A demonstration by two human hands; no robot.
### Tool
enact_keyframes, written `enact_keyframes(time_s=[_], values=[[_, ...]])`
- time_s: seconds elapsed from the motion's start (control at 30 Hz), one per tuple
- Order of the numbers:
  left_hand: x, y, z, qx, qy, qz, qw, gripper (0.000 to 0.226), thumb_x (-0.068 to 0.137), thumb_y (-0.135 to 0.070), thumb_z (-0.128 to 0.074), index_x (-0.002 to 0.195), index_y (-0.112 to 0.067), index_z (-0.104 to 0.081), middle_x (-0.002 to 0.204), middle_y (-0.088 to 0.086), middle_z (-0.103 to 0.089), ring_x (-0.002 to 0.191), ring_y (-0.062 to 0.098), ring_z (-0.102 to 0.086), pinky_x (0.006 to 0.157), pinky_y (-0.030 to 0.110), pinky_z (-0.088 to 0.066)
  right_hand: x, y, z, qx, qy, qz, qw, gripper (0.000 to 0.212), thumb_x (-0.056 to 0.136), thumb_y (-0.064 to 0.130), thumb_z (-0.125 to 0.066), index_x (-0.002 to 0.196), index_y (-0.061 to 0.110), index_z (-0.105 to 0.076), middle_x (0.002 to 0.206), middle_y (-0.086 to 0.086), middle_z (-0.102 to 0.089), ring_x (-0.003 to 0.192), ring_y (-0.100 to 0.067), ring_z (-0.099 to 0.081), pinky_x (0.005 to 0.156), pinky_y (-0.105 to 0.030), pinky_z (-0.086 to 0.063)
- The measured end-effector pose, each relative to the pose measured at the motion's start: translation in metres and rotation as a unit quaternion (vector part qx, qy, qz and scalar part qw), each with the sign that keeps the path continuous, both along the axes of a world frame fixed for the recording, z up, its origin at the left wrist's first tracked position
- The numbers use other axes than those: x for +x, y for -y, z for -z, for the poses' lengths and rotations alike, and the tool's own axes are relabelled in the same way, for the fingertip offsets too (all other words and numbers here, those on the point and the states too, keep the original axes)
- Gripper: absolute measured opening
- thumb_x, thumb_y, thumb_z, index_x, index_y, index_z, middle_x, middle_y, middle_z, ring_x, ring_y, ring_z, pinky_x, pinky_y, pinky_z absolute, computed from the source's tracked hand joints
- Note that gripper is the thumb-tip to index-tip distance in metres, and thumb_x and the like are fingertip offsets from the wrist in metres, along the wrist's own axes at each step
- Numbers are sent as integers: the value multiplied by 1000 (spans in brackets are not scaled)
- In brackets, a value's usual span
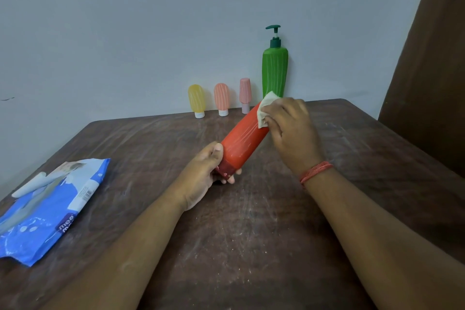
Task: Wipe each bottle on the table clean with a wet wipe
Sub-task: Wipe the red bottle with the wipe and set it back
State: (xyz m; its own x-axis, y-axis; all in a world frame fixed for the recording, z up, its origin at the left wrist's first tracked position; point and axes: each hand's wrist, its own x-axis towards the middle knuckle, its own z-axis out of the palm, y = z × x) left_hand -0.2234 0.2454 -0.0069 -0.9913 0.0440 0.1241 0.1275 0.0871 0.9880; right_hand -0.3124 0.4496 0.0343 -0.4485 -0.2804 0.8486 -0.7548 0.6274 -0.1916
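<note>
Head view: a scuffed brown tabletop point(251, 221) carries a blue wet-wipe pack point(47, 206) at its left edge, while a yellow bottle point(196, 101), an orange bottle point(221, 99), a pink bottle point(245, 94) and a tall green pump bottle point(274, 68) stand in a row against the grey wall. Nearer the camera, a red bottle point(244, 139) is held tilted above the tabletop, the left hand point(203, 173) closed around its lower end, the right hand point(289, 131), a red thread bracelet point(315, 171) at its wrist, pressing a wet wipe point(264, 111) against its upper end.
</note>
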Motion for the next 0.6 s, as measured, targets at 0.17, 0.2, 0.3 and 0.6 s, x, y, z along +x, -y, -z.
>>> enact_keyframes(time_s=[0.17,0.2,0.3,0.6], values=[[0,-1,0,3,4,0,1000,54,100,-55,-37,130,-13,-52,97,15,-74,77,21,-64,71,29,-49,5,4,3,53,-17,-21,998,21,90,2,-65,110,5,-69,113,-9,-65,108,-29,-56,94,-38,-49],[0,-1,0,7,4,-1,1000,54,101,-56,-37,130,-13,-53,97,15,-74,77,21,-64,70,29,-49,4,4,2,57,-23,-24,998,22,90,2,-64,111,4,-70,114,-9,-66,108,-30,-56,94,-39,-50],[0,-1,0,4,-2,3,1000,55,102,-57,-39,127,-10,-53,97,16,-73,77,21,-64,69,28,-49,2,0,-2,-4,16,20,1000,24,91,4,-64,114,5,-69,117,-10,-66,111,-30,-56,94,-41,-52],[-1,1,-3,-8,19,29,999,48,100,-54,-47,132,-19,-51,101,12,-73,83,20,-65,77,30,-50,1,7,-1,11,30,19,999,26,88,-4,-61,112,4,-69,114,-11,-65,103,-33,-55,86,-46,-53]])
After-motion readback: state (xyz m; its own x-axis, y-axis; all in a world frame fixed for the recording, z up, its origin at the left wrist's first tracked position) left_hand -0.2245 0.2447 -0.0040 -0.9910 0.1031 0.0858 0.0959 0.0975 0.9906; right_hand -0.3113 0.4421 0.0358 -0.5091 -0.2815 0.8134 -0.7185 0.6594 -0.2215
